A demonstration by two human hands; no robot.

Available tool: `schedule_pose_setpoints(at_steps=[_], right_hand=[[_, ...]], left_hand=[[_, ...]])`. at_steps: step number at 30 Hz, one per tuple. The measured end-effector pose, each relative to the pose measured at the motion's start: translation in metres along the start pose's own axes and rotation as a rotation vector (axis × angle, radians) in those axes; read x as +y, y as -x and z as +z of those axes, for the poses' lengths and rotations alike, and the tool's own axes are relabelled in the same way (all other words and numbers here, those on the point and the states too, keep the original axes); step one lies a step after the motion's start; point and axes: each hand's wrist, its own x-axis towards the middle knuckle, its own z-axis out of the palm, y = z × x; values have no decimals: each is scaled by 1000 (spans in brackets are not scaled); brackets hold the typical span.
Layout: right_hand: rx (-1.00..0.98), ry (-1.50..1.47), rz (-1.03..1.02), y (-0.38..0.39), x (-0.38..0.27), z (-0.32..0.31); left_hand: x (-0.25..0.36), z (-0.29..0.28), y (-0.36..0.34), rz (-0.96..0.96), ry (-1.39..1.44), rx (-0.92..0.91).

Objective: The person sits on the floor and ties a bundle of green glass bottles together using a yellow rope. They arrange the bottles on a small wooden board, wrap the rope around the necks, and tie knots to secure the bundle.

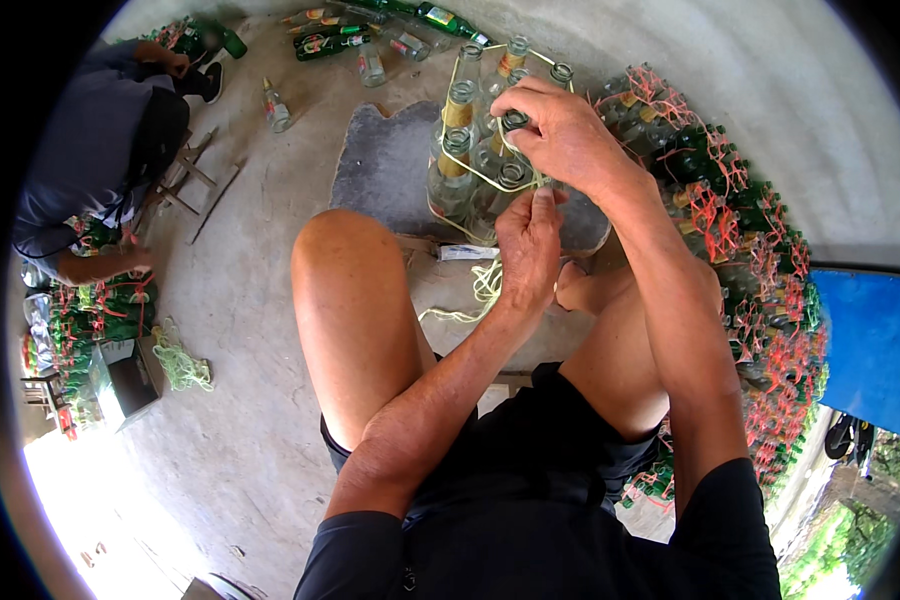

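A cluster of clear glass bottles with yellowish labels stands upright on a dark stone slab, encircled by pale yellow-green cord. My right hand curls over the neck of a bottle near the middle-right of the cluster, its fingers closed round it. Below it, my left hand pinches the cord at the cluster's near side; its fingertips are partly in shadow. Loose cord hangs down between my knees.
A co-worker sits at left beside a wooden stool and tied green bottles. Loose bottles lie behind. Stacks of bottles with red cord line the right wall. A blue panel stands far right; tangled cord lies left.
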Motion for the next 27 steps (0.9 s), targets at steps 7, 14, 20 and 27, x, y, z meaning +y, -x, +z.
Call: schedule_pose_setpoints(at_steps=[7,14,20,27], right_hand=[[-63,24,21,-4,1,-4],[-72,20,8,1,8,-8],[-34,-17,-30,14,-3,-15],[-12,-154,-11,31,-5,-21]], left_hand=[[-4,-13,16,142,-193,-38],[6,-10,24,186,-113,-14],[12,-18,24,203,-254,10],[-8,-30,9,469,-468,42]])
